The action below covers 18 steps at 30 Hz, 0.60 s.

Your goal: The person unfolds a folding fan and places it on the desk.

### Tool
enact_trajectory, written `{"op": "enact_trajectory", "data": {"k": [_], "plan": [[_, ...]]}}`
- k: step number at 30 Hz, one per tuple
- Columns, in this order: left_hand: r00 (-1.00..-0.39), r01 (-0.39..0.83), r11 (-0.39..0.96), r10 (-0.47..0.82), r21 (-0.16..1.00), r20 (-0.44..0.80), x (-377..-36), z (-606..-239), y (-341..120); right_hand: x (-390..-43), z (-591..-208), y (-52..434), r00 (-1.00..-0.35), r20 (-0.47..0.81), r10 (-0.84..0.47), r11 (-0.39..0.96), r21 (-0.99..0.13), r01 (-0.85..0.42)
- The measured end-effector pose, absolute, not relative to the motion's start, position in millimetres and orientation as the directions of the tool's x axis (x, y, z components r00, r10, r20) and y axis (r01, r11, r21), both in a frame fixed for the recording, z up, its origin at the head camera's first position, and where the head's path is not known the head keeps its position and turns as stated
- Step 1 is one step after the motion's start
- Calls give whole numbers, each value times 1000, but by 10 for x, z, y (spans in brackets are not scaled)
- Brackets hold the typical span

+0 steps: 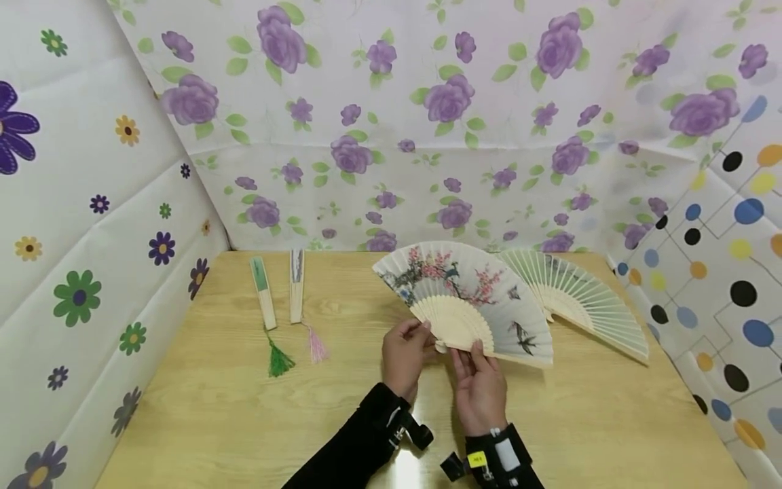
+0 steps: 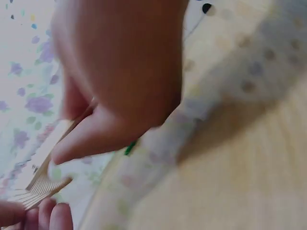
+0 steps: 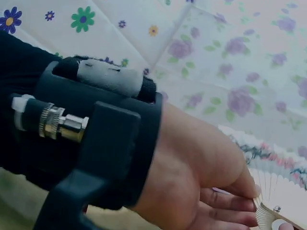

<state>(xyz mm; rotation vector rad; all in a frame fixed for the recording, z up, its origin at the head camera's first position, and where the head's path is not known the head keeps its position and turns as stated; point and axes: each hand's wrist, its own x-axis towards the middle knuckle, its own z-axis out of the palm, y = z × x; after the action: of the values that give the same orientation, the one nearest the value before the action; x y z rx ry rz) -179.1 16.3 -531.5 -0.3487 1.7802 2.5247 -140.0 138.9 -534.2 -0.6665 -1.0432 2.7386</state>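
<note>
Second open fan (image 1: 580, 295) flat on table (image 1: 214, 407); two folded fans (image 1: 263, 292) (image 1: 296, 285), tasselled, far left.

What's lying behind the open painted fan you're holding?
Behind the painted fan, a second open fan lies spread on the table. Its left part and pivot are covered by the painted fan, so unseen.

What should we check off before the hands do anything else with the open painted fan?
1. Left hand holds the painted fan near its pivot: ok.
2. Right hand holds the fan's lower ribs: ok.
3. Fan fully spread, paper shows no tear: ok from the head view; its back is hidden.
4. Clear of the second open fan behind it: cannot tell, they overlap in view.
5. Two folded fans, green tassel and pink tassel, lie apart to the left: ok.
6. Bare table in front of the hands: ok.
</note>
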Motion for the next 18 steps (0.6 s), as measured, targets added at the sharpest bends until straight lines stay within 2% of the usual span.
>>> {"op": "enact_trajectory", "data": {"k": [8,18], "plan": [[-962,-273,-233,48,933,-269,-1758,-5304,311,-1162,-5420,1803,-849,-451,275,-758,-645,98],[-952,-303,-161,84,939,-293,-1684,-5325,477,-1041,-5417,2097,-809,-521,272,-684,-696,218]]}}
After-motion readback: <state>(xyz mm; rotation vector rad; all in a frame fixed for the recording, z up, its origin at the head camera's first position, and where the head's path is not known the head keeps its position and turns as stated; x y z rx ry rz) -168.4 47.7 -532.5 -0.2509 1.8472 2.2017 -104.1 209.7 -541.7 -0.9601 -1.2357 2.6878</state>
